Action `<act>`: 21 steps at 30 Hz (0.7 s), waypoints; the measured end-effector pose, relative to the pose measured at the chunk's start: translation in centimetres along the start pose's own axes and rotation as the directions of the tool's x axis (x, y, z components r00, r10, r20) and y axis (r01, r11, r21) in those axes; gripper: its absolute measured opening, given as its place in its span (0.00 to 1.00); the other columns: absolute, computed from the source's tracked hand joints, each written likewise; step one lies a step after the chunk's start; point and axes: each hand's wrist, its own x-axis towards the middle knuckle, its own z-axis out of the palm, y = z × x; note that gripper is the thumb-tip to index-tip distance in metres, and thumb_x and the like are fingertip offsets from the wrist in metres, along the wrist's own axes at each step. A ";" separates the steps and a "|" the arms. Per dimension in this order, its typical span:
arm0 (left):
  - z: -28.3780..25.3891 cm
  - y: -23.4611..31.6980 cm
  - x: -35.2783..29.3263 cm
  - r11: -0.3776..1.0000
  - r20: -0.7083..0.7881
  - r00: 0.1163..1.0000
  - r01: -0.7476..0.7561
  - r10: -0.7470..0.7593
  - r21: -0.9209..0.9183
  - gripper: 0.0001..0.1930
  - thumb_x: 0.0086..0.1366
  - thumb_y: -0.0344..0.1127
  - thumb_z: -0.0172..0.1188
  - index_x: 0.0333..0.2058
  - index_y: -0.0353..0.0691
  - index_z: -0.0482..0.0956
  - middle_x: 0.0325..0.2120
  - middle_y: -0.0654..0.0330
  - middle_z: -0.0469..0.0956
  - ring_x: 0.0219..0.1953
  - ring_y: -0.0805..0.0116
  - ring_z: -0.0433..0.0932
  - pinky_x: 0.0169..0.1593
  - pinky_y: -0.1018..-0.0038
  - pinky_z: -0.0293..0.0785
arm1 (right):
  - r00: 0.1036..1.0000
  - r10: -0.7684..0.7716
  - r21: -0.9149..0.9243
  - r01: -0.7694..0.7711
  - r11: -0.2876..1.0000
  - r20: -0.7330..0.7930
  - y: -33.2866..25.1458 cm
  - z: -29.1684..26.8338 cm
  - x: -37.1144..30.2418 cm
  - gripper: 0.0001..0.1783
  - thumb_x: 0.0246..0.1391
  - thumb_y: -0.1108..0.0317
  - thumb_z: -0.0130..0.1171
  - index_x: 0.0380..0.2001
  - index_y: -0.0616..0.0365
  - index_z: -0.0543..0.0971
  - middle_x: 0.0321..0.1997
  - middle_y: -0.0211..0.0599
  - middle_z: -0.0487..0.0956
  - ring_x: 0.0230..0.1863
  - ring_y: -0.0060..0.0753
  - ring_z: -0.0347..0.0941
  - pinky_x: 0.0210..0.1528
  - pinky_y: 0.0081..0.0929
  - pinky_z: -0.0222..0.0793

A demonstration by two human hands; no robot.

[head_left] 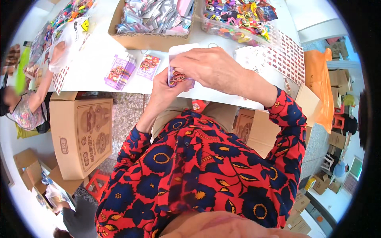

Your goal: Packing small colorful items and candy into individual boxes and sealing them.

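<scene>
My left hand (pixel 164 92) and my right hand (pixel 208 65) are both closed on one small card packet (pixel 177 76), purple with a cartoon face, held just above the near edge of the white table (pixel 95 59). The left hand grips it from below, and the right hand's fingers pinch its top from above. A white card edge shows behind the packet. On the table to the left lie a purple packet stack (pixel 119 72) and one single packet (pixel 148 65). My red and blue flowered sleeves fill the lower part of the view.
At the table's back stand a cardboard box of wrapped packets (pixel 152 20) and a clear tray of colourful toys (pixel 238 18). Sticker sheets (pixel 285 51) lie right. A large printed carton (pixel 85 135) sits on the floor left, beside another person (pixel 27 103). An orange bag (pixel 317 83) hangs right.
</scene>
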 end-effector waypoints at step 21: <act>0.3 -1.5 1.7 0.999 0.019 0.999 0.043 -0.043 0.006 0.18 0.58 0.25 0.60 0.48 0.32 0.73 0.39 0.55 0.80 0.39 0.69 0.80 0.37 0.75 0.79 | 0.829 0.508 -0.411 -0.558 0.721 -0.235 25.9 0.4 -11.3 0.12 0.46 0.76 0.55 0.36 0.53 0.79 0.41 0.38 0.77 0.42 0.42 0.75 0.42 0.37 0.72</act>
